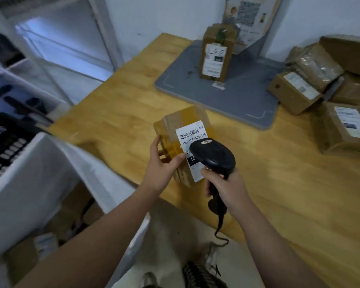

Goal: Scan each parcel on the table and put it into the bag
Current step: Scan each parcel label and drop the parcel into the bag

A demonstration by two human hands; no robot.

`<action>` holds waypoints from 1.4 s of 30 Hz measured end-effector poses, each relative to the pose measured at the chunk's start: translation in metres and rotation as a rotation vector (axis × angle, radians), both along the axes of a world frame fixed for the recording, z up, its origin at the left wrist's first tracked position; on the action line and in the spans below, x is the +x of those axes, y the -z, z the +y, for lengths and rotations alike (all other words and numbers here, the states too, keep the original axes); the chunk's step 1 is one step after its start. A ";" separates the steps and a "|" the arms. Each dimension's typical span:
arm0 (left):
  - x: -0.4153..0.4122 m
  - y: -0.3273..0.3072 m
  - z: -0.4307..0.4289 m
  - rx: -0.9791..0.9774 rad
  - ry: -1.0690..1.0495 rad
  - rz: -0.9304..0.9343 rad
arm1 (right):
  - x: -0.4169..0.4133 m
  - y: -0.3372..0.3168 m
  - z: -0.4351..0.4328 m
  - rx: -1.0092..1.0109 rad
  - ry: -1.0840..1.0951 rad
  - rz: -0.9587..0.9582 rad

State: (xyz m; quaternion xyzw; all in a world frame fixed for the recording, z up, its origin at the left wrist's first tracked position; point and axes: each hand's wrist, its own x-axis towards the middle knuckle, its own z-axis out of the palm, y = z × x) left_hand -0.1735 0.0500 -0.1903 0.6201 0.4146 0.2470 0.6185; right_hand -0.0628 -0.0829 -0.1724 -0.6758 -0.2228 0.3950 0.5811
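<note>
One parcel (181, 140) is held at the desk (279, 194) edge by the curled left grip (162, 169) and faced by the scanner (214, 156) clasped in the right grip (227, 186), while bagging it and several more parcels (295, 92) seemingly remains to be done.

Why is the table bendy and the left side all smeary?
Head view: the wide lens curves the table edges; the white bag at left is blurred; the label on the parcel, by the scanner, is sharp enough to read.
</note>
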 end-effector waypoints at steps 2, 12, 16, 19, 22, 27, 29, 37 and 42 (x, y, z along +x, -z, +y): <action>-0.049 0.007 0.001 0.021 -0.058 0.022 | -0.036 0.007 0.011 0.008 -0.044 0.007; -0.294 0.065 0.006 -0.073 -0.250 0.270 | -0.207 0.055 0.064 -0.175 -0.276 0.055; -0.338 0.104 0.023 -0.067 -0.345 0.671 | -0.239 0.084 0.075 -0.266 -0.321 0.019; -0.353 0.131 0.038 -0.081 -0.223 0.976 | -0.258 0.103 0.090 -0.342 -0.386 -0.018; -0.361 0.154 0.047 -0.047 0.027 1.168 | -0.272 0.122 0.101 -0.406 -0.470 -0.082; -0.373 0.183 0.037 0.068 0.267 1.373 | -0.283 0.157 0.103 -0.477 -0.490 -0.116; -0.376 0.191 0.039 0.138 0.302 1.446 | -0.288 0.168 0.103 -0.496 -0.492 -0.122; -0.376 0.193 0.060 -0.099 0.295 1.133 | -0.301 0.189 0.098 -0.511 -0.527 -0.155; -0.373 0.188 0.045 0.319 0.376 1.258 | -0.302 0.189 0.102 -0.499 -0.517 -0.135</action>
